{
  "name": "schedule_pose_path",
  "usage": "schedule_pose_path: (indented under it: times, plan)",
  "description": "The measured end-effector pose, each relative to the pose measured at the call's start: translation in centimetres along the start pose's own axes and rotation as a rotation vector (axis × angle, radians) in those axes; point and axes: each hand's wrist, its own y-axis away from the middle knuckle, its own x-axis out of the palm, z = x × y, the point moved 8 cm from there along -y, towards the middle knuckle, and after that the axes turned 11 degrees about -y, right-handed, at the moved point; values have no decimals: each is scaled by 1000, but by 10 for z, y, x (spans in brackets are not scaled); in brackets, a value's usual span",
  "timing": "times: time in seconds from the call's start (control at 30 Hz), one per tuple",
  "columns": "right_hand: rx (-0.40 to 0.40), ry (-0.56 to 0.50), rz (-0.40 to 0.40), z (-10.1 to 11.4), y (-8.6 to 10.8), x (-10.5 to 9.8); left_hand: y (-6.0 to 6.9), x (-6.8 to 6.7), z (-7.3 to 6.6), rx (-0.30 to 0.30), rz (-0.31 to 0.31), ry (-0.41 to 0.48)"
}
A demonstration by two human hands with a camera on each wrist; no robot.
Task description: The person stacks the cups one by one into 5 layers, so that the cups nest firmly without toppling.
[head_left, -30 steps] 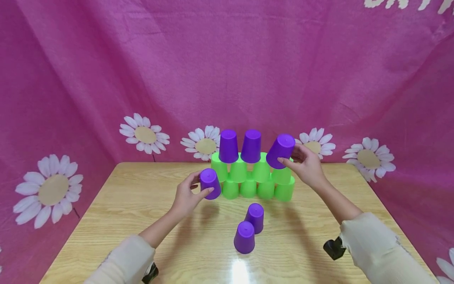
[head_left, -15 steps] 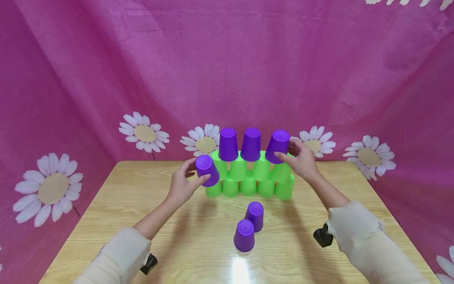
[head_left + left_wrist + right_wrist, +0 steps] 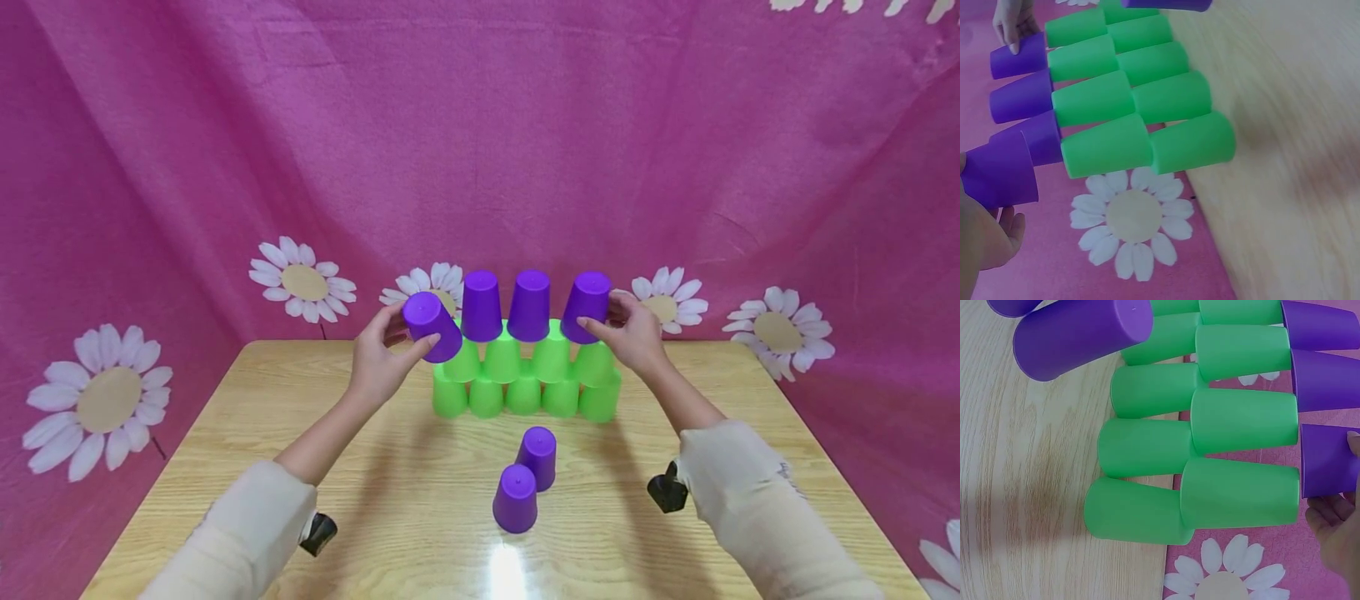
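Note:
In the head view my left hand [image 3: 381, 358] pinches a purple cup [image 3: 431, 327] between thumb and fingers. This upside-down cup is tilted, held in the air at the stack's left end. My right hand [image 3: 633, 335] grips another purple cup [image 3: 588, 307] at the right end of the top row, upright over the green cups [image 3: 551, 354]. Two more purple cups [image 3: 482, 306] stand between them on the upper green row. In the right wrist view the right hand's cup [image 3: 1329, 459] sits against or just off the green bases; I cannot tell which.
Two upside-down purple cups, a nearer one [image 3: 515, 500] and one behind it [image 3: 538, 457], stand on the wooden table [image 3: 420, 525] in front of the stack. A pink cloth [image 3: 480, 150] with daisies hangs behind and at both sides.
My left hand has raised its purple cup from beside the lower green cups to near the top row. My right hand's cup has shifted left and straightened over the green row.

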Motion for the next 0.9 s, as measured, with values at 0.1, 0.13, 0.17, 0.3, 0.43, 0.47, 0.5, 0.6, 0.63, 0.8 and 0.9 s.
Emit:
schedule_pose_path:
  times: [0.1, 0.13, 0.17, 0.3, 0.43, 0.47, 0.5, 0.6, 0.63, 0.8, 0.9]
  plan:
    - [-3, 15, 2, -1, 0, 2, -4, -3, -5, 1, -18, -2]
    - [-4, 19, 3, -1, 0, 3, -5, -4, -7, 3, -21, 2]
    - [-3, 23, 3, -1, 0, 3, -6, -5, -9, 6, -23, 4]
    - [6, 25, 6, -2, 0, 4, -11, -7, -16, 11, -29, 43]
    - [14, 30, 7, -1, 1, 4, -16, -6, -23, 12, -29, 54]
    - [10, 34, 6, -1, 1, 4, -17, -6, -25, 14, -29, 49]
    - [7, 30, 4, 0, 1, 4, -19, -5, -27, 16, -28, 45]
    - [-1, 2, -4, 1, 3, 2, -23, -3, -34, 23, -27, 37]
    - [-7, -8, -13, 2, 4, 1, -25, -2, -36, 22, -26, 37]
    - [-52, -50, -86, 6, 11, -8, -32, 2, -46, 20, -24, 51]
    - [-84, -53, -146, 9, 17, -14, -35, 3, -52, 28, -38, 68]
